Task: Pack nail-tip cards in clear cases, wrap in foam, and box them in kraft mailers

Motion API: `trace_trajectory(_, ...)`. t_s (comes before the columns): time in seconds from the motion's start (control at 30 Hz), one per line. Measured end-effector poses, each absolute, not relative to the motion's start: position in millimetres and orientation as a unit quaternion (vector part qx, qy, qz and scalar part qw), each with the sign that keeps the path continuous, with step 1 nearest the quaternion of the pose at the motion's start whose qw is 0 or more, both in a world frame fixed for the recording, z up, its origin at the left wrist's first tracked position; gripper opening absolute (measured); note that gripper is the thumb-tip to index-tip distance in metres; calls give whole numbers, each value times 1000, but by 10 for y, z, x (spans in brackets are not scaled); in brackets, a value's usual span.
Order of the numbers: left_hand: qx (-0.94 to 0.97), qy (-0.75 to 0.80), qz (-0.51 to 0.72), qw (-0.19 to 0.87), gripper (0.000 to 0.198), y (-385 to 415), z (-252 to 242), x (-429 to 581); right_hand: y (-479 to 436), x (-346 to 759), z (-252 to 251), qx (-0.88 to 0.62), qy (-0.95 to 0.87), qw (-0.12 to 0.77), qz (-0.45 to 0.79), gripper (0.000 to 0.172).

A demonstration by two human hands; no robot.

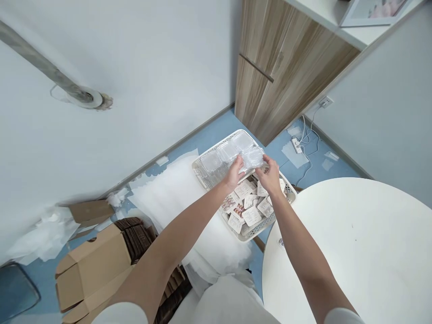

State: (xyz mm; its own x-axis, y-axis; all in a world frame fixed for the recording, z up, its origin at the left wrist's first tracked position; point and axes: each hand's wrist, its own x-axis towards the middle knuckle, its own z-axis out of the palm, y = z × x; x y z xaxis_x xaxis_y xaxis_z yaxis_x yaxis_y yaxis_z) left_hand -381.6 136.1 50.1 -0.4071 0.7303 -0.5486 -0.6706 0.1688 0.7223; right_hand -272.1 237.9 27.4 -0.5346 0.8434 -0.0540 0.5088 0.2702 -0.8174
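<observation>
A white perforated basket (243, 238) with two sections sits low in front of me. Its far section holds clear plastic packets (212, 161) in rows. In the near section lie several white printed cards (252, 216), some with small brown-and-red items. My left hand (233, 174) is at the divide, thumb and fingers curled at the near edge of a clear plastic packet (254, 157). My right hand (269, 174) grips the packet's right edge between thumb and fingers. The fingertips are partly hidden by the shiny plastic.
A round white table (347, 252) stands close on the right. White foam sheets (168, 193) are stacked under and left of the basket; flattened cardboard boxes (101, 261) lie at lower left. A wooden cabinet (270, 58) stands behind, near a power strip (297, 145) with cables.
</observation>
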Motion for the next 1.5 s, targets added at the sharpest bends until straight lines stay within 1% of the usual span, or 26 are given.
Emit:
trace_trajectory(0.13,33,564,646,513,59,1190,532,-3848,2222,-2749,402,-421,-717,180,526,55)
trace_trajectory(0.27,52,557,669,488,50,924,639,-3879,1917,-2781,535,-399,-642,131,642,40)
trace_trajectory(0.37,54,549,709,440,47,652,783,-3857,1593,-2737,654,-396,-559,127,718,33)
trace_trajectory(0.47,50,586,700,405,48,303,943,-3750,1216,-2618,796,-386,-496,136,766,34)
trace_trajectory(0.6,100,616,648,437,42,-240,1112,-3490,661,-2369,1008,-368,-458,132,798,35)
trace_trajectory(0.73,134,618,641,435,41,-736,1187,-3206,134,-2016,1145,-363,-456,135,801,36)
trace_trajectory(0.93,179,596,610,491,42,-1128,1174,-2743,-389,-1242,1186,-426,-475,224,737,47)
trace_trajectory(1.07,220,578,577,534,42,-1158,1197,-2342,-631,-623,1265,-445,-493,305,683,55)
trace_trajectory(1.17,259,563,527,581,41,-1137,1220,-2006,-817,-178,1288,-466,-478,353,655,54)
trace_trajectory(1.3,308,534,463,637,41,-1054,1190,-1519,-1041,335,1231,-473,-433,398,656,57)
trace_trajectory(1.5,382,493,383,681,39,-762,1143,-662,-1164,1044,1166,-524,-362,463,617,53)
